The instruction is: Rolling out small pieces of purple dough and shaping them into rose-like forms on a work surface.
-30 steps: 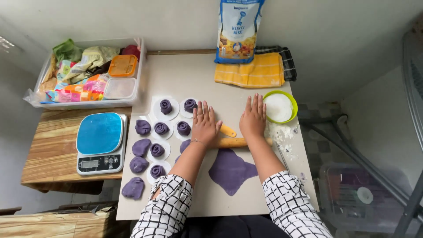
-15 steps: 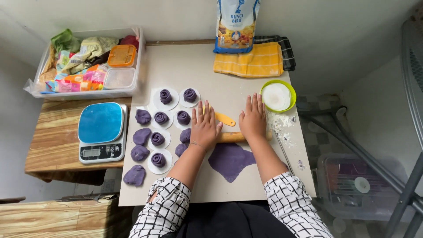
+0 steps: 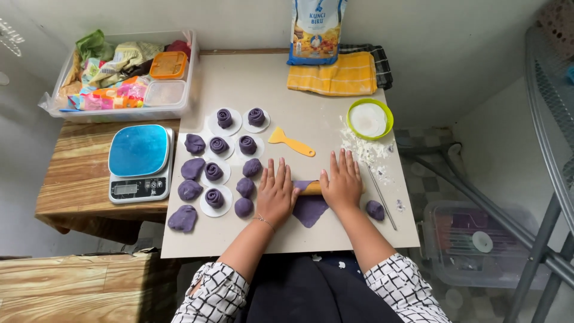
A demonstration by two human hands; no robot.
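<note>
Left hand (image 3: 276, 192): flat, fingers spread, palm pressed on the rolling pin (image 3: 311, 188); grips nothing.
Right hand (image 3: 342, 182): flat, fingers together, palm on the other end of the same pin.
Rolling pin: lies crosswise under both palms; only a short wooden stretch shows between them.
Purple dough sheet (image 3: 310, 208): partly wrapped over the pin, the rest lying flat as a point toward the near edge of the board (image 3: 311, 78).
Done, by the look of it: six rolled spirals on white paper rounds (image 3: 225, 118), left of the hands.
Left, as judged: plain purple lumps (image 3: 182, 218) along the left side, plus one small lump (image 3: 375, 210) just right of the right wrist (unshaped so far).
Yellow scraper (image 3: 290, 141): beyond the hands, apart from them.
Green bowl of flour (image 3: 370, 118): far right corner; spilled flour beside it.
Thin metal rod (image 3: 381, 197): near the right edge, close to the right hand.
Edges: sheet tip near the board's near edge; little room on that side.
Open room: bare board beyond the hands toward the yellow cloth (image 3: 339, 75).
Blue scale (image 3: 140, 161): off the board, on the wooden table at left.
</note>
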